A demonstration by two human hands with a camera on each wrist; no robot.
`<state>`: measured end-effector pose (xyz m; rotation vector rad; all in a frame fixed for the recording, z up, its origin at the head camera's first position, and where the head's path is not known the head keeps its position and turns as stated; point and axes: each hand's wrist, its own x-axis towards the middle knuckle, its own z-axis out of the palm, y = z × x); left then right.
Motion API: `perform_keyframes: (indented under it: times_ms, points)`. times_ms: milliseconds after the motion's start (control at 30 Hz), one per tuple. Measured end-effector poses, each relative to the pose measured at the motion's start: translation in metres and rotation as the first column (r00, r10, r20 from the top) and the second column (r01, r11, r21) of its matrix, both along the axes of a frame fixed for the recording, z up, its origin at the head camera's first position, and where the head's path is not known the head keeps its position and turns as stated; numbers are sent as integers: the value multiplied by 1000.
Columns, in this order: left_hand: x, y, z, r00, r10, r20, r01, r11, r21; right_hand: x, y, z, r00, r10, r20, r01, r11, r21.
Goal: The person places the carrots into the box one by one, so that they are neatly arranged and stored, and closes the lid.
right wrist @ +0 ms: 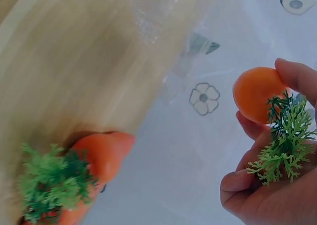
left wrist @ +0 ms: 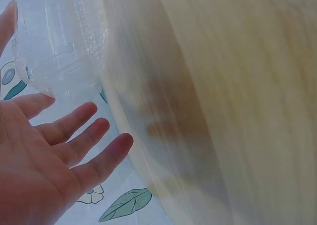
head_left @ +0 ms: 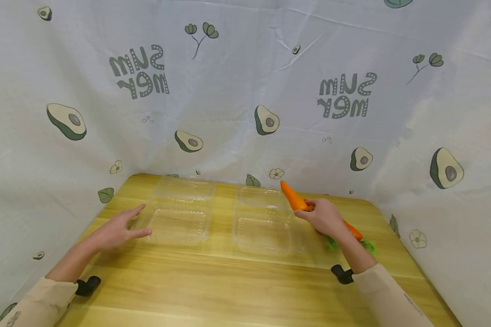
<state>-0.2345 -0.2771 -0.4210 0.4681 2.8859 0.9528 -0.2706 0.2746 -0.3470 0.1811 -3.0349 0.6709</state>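
Right hand (head_left: 321, 217) grips a carrot (head_left: 293, 197) — backdrop (head_left: 229, 86) reads "summer", mirrored.

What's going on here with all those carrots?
A person's right hand grips an orange, tapering carrot with a leafy green top, holding it up near the right one of two open, clear plastic boxes. More orange carrots lie on the right of the yellowish wooden table. The left hand is spread by the other box; I can't tell if it touches.
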Motion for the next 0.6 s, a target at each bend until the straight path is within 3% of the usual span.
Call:
perform_keyframes:
  times_ms: [300, 600]
  points:
    - [0, 1, 3, 1000, -5, -4, 5, 1000, 3, -14, -29, 12, 997, 67, 26, -66, 998, -18]
    - [-3, 0, 4, 1000, -17, 8, 17, 1000, -9, -27, -59, 20, 978, 205, 44, -202, 977, -72]
